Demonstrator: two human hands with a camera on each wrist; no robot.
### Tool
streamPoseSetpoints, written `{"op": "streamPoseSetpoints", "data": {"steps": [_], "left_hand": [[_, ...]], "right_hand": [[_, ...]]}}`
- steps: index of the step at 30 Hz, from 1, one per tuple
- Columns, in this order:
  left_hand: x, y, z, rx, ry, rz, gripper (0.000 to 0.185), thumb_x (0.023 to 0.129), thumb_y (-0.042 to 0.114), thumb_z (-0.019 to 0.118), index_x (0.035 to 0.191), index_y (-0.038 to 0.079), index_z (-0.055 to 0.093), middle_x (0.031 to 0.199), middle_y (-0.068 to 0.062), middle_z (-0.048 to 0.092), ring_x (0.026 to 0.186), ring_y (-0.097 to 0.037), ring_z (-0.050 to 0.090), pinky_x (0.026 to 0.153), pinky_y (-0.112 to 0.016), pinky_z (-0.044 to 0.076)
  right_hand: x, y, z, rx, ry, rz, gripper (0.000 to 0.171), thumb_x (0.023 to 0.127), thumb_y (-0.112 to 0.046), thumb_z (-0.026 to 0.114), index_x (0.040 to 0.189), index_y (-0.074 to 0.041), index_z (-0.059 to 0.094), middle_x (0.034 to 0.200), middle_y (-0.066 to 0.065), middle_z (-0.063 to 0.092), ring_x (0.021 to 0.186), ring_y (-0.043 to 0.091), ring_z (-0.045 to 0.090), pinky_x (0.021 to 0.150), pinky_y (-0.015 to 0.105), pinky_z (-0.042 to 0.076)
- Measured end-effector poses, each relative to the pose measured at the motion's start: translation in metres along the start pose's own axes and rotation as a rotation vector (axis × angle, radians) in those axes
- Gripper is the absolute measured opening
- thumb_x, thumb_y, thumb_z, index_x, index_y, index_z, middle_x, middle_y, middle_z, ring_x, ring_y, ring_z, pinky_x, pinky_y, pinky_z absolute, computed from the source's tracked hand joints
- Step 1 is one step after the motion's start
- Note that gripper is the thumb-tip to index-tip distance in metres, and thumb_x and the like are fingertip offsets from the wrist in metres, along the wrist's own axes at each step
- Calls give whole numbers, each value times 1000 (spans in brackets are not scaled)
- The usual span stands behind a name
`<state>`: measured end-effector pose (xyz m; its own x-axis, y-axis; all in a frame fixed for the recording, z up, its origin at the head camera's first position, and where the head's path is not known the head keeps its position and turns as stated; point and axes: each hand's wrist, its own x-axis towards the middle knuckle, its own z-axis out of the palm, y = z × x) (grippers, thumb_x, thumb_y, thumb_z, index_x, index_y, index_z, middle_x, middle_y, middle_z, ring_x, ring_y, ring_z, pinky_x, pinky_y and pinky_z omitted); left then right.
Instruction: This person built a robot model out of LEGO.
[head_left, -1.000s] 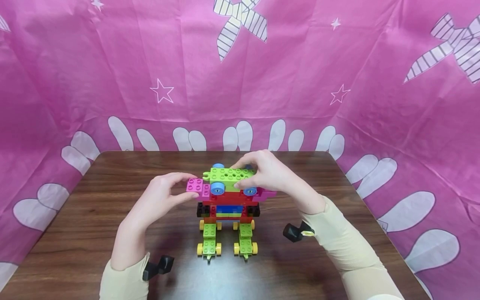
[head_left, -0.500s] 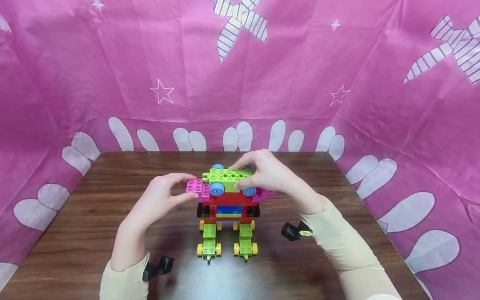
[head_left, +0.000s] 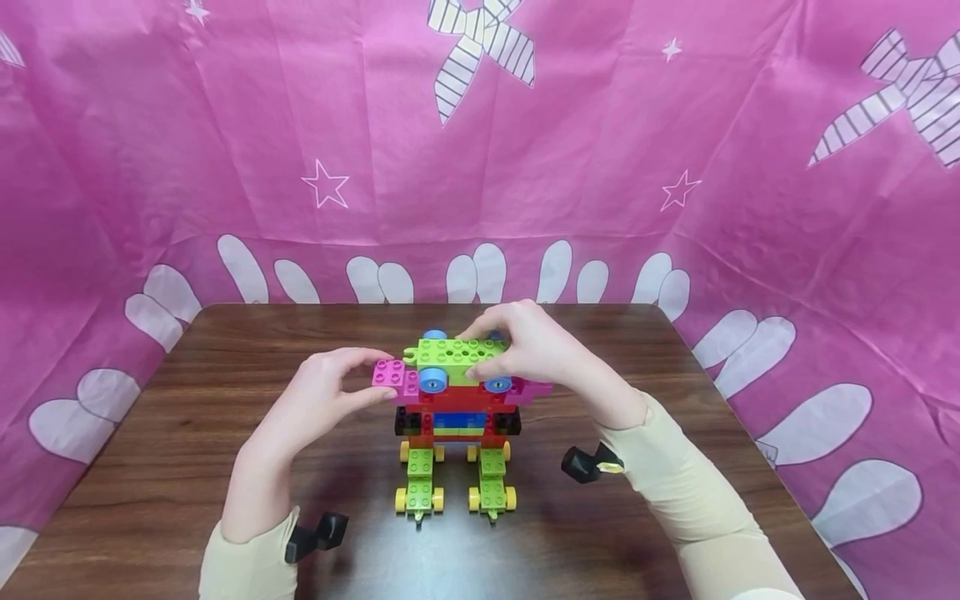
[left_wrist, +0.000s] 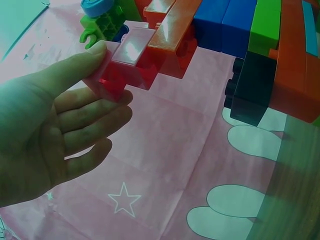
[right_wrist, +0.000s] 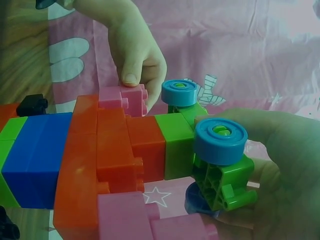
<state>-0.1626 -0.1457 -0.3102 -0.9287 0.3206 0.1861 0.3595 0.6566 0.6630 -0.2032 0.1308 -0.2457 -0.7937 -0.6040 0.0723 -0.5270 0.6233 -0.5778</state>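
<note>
A toy built of building bricks stands upright on the table. My left hand (head_left: 318, 392) pinches the pink brick (head_left: 387, 372) at its left side between thumb and fingers; the left wrist view shows the thumb over this pink brick (left_wrist: 102, 75). At the top lies a lime-green wheeled base (head_left: 442, 353) with blue wheels. Thumb and fingers of my right hand (head_left: 525, 343) grip that base across its right half, hiding part of it. Under it come red bricks (head_left: 456, 400), a blue brick (head_left: 459, 420) and black bricks at both sides. Two green wheeled bases (head_left: 420, 493) with yellow wheels form the feet.
The brown wooden table (head_left: 180, 433) has its far edge behind the toy. Pink printed cloth (head_left: 480, 183) hangs behind and along both sides. Black wrist devices (head_left: 317, 536) are strapped at both sleeves. Another pink brick (head_left: 534, 389) juts out on the toy's right.
</note>
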Motion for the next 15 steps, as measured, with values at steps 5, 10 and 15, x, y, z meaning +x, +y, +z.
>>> {"op": "streamPoseSetpoints", "data": {"steps": [5, 10, 15], "left_hand": [[0, 0, -1, -8, -11, 0, 45, 84, 33, 77, 120, 9, 68, 114, -7, 70, 110, -28, 63, 90, -47, 54], [1, -1, -2, -19, -22, 10, 45, 84, 34, 77, 120, 10, 67, 115, -6, 70, 110, -28, 63, 90, -47, 55], [2, -2, -2, -1, -27, 13, 46, 84, 33, 77, 123, 11, 66, 118, -6, 69, 113, -27, 62, 93, -49, 53]], "right_hand": [[0, 2, 1, -2, -1, 0, 34, 76, -22, 81, 109, -14, 75, 102, -3, 74, 81, 14, 57, 68, 30, 53], [-1, 0, 0, -45, -16, 13, 36, 77, -25, 80, 111, -16, 74, 103, -5, 73, 87, 13, 58, 75, 30, 53], [-2, 1, -2, -56, -40, 3, 38, 78, -27, 79, 114, -16, 72, 105, -5, 72, 92, 14, 58, 80, 31, 53]]}}
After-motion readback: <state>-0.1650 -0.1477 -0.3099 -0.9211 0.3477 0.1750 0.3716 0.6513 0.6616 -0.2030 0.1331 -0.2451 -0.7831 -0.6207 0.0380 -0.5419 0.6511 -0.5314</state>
